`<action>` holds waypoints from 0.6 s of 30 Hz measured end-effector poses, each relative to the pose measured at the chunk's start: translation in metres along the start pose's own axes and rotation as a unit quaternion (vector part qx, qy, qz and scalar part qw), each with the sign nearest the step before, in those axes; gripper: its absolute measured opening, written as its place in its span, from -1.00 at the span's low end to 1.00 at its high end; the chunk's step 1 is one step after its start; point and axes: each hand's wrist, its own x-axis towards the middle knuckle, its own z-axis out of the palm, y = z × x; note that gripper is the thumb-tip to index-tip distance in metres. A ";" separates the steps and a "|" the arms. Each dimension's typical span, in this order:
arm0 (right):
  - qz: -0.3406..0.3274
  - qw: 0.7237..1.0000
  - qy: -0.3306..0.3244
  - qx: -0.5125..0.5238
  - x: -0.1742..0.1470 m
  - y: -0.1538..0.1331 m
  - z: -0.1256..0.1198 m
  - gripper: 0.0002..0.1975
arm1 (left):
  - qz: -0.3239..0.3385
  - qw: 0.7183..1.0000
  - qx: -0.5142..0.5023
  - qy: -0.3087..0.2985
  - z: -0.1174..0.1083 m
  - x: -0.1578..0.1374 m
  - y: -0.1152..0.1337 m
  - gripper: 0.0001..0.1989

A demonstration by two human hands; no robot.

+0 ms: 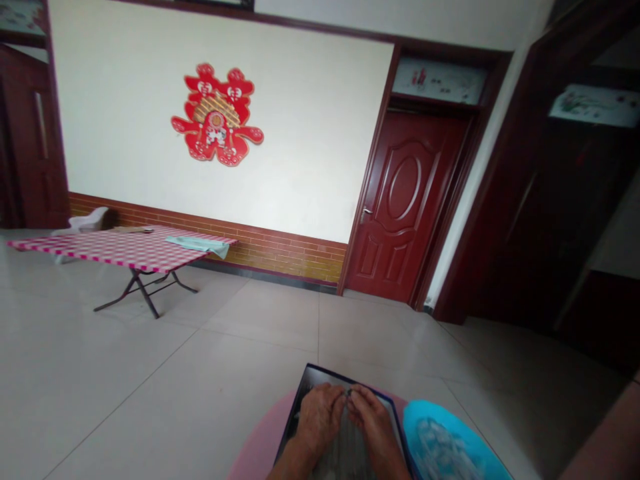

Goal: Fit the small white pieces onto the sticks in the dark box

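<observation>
My left hand (320, 415) and my right hand (369, 413) meet over an open shallow box (311, 375) with dark blue edges and a pale inside. The fingertips of both hands are pinched together on a tiny dark object (348, 393), too small to name. Clear, ridged material (350, 448) lies in the box between my wrists. Just right of the box stands a bright blue basin (416, 412) holding a heap of small whitish, translucent pieces (445, 448). Box and basin rest on a round pink surface (260, 433).
A folding table (113, 248) with a red-checked top stands at the left, a light green cloth (197, 244) on its corner. Behind it is a white chair (90, 220). A red door (400, 200) is across the tiled floor (210, 373). Someone's bare limb (607, 440) shows at lower right.
</observation>
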 end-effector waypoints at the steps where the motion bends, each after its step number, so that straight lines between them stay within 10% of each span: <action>1: -0.006 1.000 0.000 -0.006 0.000 0.000 -0.001 -0.62 | 0.004 1.000 0.006 0.009 0.001 0.000 0.000 -0.72; 8: -0.020 0.999 -0.012 -0.048 0.006 0.004 -0.004 -0.65 | 0.070 0.988 0.035 0.132 0.010 -0.005 -0.005 -0.63; 18: -0.038 0.992 -0.028 -0.120 0.000 -0.005 -0.004 -0.65 | 0.066 0.991 0.017 0.116 0.017 -0.009 -0.007 -0.65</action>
